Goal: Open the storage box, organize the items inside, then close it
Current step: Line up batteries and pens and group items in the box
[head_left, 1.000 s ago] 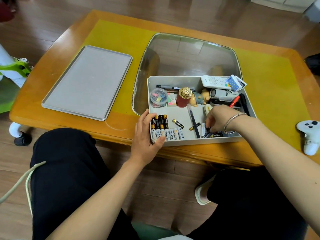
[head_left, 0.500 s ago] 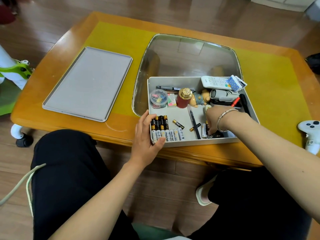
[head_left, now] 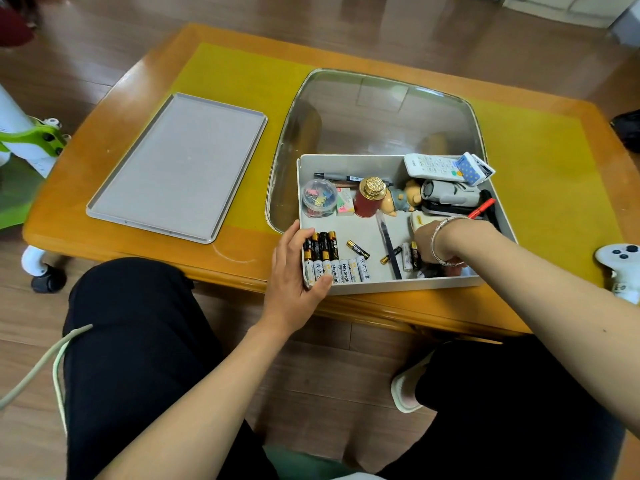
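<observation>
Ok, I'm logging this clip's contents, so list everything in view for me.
storage box: one, pale grey, on table, lid off
lid: one, grey, on table left of box
lined-up batteries: about eight, black-gold and white, box's near left corner
loose batteries: about four, box floor
clip tub: one, clear, box's left
red jar: one, gold cap, box middle
remote: one, white, box's far right rim
game controller: one, white, table's right edge
left hand: grips box's near left corner
right hand: reaching into box's near right, fingers hidden
</observation>
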The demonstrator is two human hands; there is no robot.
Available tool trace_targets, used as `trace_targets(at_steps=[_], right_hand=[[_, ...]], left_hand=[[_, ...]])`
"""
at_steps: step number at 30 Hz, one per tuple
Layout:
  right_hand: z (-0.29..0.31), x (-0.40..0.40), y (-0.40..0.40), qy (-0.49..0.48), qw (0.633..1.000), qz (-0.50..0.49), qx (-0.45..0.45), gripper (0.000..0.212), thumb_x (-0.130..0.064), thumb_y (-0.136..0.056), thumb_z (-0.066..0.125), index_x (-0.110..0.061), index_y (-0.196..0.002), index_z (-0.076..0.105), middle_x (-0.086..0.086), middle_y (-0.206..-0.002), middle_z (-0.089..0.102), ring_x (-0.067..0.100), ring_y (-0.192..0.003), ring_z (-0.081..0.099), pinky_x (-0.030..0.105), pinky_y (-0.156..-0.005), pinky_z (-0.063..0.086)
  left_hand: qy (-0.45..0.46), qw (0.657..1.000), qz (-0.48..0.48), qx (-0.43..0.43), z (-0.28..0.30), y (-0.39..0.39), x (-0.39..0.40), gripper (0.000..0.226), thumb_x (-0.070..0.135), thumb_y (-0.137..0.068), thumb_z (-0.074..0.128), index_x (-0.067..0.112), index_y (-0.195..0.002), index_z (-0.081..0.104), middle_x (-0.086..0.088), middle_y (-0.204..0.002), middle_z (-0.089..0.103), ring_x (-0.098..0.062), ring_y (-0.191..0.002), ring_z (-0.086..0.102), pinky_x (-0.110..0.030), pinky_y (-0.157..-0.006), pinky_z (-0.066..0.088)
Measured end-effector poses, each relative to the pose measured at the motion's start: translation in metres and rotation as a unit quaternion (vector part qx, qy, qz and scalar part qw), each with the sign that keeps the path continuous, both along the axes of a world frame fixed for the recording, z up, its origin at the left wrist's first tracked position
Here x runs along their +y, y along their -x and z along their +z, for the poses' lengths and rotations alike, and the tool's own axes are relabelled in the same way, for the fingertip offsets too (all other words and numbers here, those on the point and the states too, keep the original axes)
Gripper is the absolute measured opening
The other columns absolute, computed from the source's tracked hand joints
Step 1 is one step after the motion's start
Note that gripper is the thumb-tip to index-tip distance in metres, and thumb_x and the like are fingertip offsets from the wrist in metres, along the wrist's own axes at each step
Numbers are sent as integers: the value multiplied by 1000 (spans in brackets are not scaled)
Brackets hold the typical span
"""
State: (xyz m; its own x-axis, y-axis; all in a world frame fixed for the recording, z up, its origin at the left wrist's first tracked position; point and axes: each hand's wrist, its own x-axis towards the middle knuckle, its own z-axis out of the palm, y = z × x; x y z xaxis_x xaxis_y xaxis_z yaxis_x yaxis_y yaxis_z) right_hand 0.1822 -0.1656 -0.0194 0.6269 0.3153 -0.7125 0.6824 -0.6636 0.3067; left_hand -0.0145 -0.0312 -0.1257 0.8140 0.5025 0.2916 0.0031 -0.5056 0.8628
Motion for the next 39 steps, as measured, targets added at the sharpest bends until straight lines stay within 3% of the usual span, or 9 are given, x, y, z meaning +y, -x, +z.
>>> trace_targets(at_steps=[4, 7, 10, 12, 16, 22, 28, 34, 39], right_hand=[[-6, -8, -12, -31, 997, -46, 55, 23, -5, -87, 44, -4, -85, 66, 12, -63, 69, 25, -52, 65, 29, -52, 54], [-7, -12, -16, -87, 993, -42, 72, 20, -7, -83, 58, -16, -91, 73, 1, -79, 71, 22, -72, 69, 29, -66, 55], [-10, -16, -16, -133, 984, -81, 89, 18, -5, -80, 66, -22, -86, 68, -1, -73, 71, 14, -52, 67, 24, -58, 54], [-14, -19, -14, -162, 981, -81, 63, 16, -10, -78, 70, -21, -90, 69, 3, -80, 73, 15, -51, 65, 25, -59, 54], [-19, -18, -8, -184, 982, 10, -29, 27, -32, -68, 80, -13, -87, 73, 5, -87, 70, 22, -79, 63, 31, -75, 54], [-17, -11, 4, -238, 968, 13, -72, 20, -28, -73, 70, -8, -71, 70, 9, -71, 64, 26, -71, 61, 32, -66, 54], [-10, 20, 19, -472, 877, -81, -30, 13, -28, -82, 71, -17, -86, 66, 0, -73, 62, 11, -65, 55, 24, -72, 44], [-25, 50, 37, -470, 872, -128, 39, 16, -27, -86, 67, -12, -90, 69, 4, -87, 68, 16, -70, 56, 34, -80, 52], [-30, 51, 35, -453, 880, -126, 74, 10, -14, -87, 65, -11, -93, 72, 5, -81, 68, 5, -52, 50, 16, -54, 44]], left_hand=[[2, 1000, 0, 1, 0, 0, 0, 72, 80, -81, 32, 35, -136, 28, -7, -148, 33, -19, -130, 36, -15, -94, 30], [3, 1000, 1, 0, 0, 0, 0, 72, 80, -80, 33, 35, -136, 28, -7, -148, 33, -20, -131, 36, -17, -94, 31], [4, 1000, 1, -2, 1, 0, 0, 71, 80, -81, 33, 34, -136, 28, -8, -148, 33, -20, -131, 36, -18, -95, 31], [5, 1000, 1, -5, 2, 0, -1, 71, 79, -81, 33, 34, -136, 28, -8, -148, 33, -20, -131, 35, -18, -96, 30], [5, 1000, 1, -7, 2, 1, -1, 72, 79, -81, 33, 33, -136, 28, -8, -148, 33, -21, -131, 36, -18, -95, 31], [5, 1000, 1, 1, 2, 1, -1, 72, 81, -80, 32, 35, -135, 27, -7, -148, 33, -18, -131, 35, -13, -94, 29], [4, 1000, 7, 1, 2, 0, -2, 71, 80, -80, 33, 36, -136, 28, -7, -149, 32, -17, -131, 34, -15, -96, 28], [-2, 1000, 5, 14, 2, 1, 0, 64, 64, -80, 42, 36, -136, 28, -7, -147, 33, -18, -131, 35, -14, -94, 27], [-3, 1000, 6, 8, 2, 1, 0, 66, 71, -81, 39, 34, -135, 28, -8, -147, 34, -18, -130, 35, -16, -95, 28]])
